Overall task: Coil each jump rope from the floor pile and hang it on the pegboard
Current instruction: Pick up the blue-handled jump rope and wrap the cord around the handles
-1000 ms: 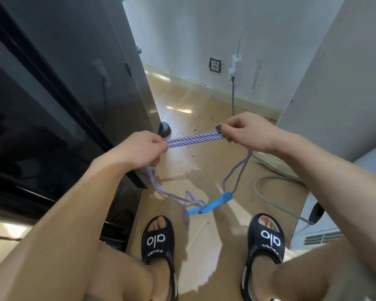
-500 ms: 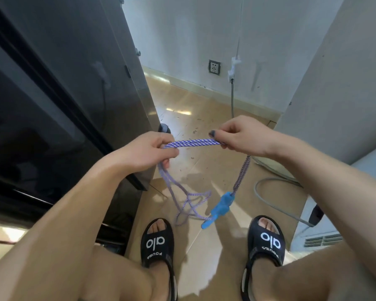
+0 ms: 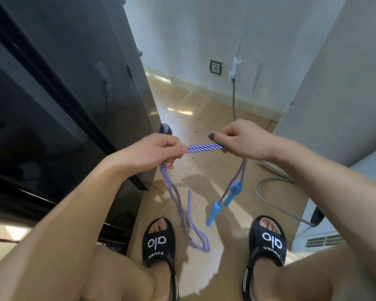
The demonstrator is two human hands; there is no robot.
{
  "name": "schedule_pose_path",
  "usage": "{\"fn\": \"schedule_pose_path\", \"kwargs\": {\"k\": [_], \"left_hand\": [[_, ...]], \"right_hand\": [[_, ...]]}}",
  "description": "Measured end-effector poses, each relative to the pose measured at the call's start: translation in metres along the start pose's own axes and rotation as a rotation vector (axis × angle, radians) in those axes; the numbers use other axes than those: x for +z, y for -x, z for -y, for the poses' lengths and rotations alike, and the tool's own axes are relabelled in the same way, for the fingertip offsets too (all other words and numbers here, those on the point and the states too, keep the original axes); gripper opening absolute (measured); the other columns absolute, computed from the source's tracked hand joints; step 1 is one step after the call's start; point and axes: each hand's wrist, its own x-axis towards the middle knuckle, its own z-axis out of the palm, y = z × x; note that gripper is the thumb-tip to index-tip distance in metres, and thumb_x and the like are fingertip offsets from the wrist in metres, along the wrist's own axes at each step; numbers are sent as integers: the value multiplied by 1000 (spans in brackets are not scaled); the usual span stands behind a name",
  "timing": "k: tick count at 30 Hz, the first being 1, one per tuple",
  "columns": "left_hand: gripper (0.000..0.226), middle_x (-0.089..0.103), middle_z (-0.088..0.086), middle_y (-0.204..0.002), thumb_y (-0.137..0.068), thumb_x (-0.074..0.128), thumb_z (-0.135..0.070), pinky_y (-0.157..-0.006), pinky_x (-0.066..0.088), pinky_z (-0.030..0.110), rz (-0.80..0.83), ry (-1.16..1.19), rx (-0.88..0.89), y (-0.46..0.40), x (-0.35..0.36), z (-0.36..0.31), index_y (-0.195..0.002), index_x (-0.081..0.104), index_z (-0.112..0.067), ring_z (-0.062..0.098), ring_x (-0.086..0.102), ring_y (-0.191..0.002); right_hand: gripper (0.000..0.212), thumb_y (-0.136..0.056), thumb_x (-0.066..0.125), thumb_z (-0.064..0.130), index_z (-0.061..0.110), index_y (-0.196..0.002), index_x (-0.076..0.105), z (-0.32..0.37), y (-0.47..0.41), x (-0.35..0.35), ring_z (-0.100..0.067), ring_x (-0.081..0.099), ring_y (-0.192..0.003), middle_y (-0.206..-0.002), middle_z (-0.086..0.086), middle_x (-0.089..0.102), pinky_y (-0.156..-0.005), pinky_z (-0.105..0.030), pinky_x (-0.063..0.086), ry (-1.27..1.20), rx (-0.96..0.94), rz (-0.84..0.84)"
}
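A dark cabinet (image 3: pixel 59 101) fills your nine o'clock side, and a pale wall (image 3: pixel 343 88) stands at three o'clock. The tan floor (image 3: pixel 204 118) runs toward twelve o'clock between them, with a grey hose (image 3: pixel 267 203) curling at three. Your sandals (image 3: pixel 159 242) sit at six o'clock. Your left hand (image 3: pixel 154 152) is curled tight round the rope (image 3: pixel 204 147), and your right hand (image 3: pixel 241 139) pinches its other end. Between the hands the doubled purple-and-white strands stretch taut, long axis running nine to three. From the left hand, loops hang toward six, ending between your feet. From the right hand, two strands drop to the blue handles (image 3: pixel 223 203), which dangle pointing toward seven o'clock.
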Motion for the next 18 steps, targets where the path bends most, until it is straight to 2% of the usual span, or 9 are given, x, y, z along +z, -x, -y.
{"fn": "schedule_pose_path", "kwargs": {"k": [2,5,8,10,12,13,16,18], "left_hand": [[39,57,0,-64,-100,59,-40,-81,54,37,-78,-70,-49,1,-10,15,-68,58,-17,16,59,-66],[33,65,-2,-64,-97,63,-37,-82,54,37,-155,-142,-150,-3,-8,30,-75,62,-12,13,63,-66],[16,76,-5,-84,-97,62,-38,-88,52,32,-58,-32,-148,-6,14,16,-99,67,-22,7,72,-84],[23,74,1,-87,-101,57,-37,-92,54,33,52,136,-117,-10,25,1,-108,66,-18,15,72,-89],[28,57,3,-70,-105,50,-32,-87,56,36,122,256,-65,-10,29,-6,-94,63,-10,22,60,-74],[29,45,1,-65,-106,49,-29,-80,55,35,114,297,-38,-10,27,-7,-85,58,-11,20,50,-66],[27,30,-1,-63,-103,55,-29,-58,40,28,-40,331,-37,-11,8,5,-83,51,-10,15,30,-55],[28,33,0,-60,-94,61,-33,-56,34,31,-190,256,-93,-10,-6,18,-79,52,-11,16,31,-53]], "right_hand": [[52,-96,51,46,10,-59,57,-13,0,-7,-15,42,-43,-45,6,46,-52,-25,39,5,65,-40],[51,-95,51,47,11,-59,53,-16,-1,-7,-19,46,-46,-51,2,48,-53,-29,44,-31,101,-89],[49,-99,49,43,15,-58,50,4,0,9,-20,51,-48,-52,1,48,-52,-27,48,-146,51,-57],[50,-100,47,43,16,-58,49,17,-1,19,-19,49,-48,-49,5,45,-53,-28,48,-221,10,-10],[50,-101,47,43,16,-59,48,20,-2,20,-17,46,-46,-46,9,43,-53,-29,48,-274,-6,3],[50,-101,47,43,15,-59,48,18,-3,17,-16,45,-45,-44,11,42,-53,-29,48,-285,4,-1],[51,-101,47,43,15,-59,46,3,-3,3,-16,48,-45,-43,10,44,-57,-28,46,-214,52,-24],[51,-100,46,44,17,-57,42,-12,-1,-5,-16,48,-45,-45,8,44,-59,-29,40,-154,95,-60]]}}
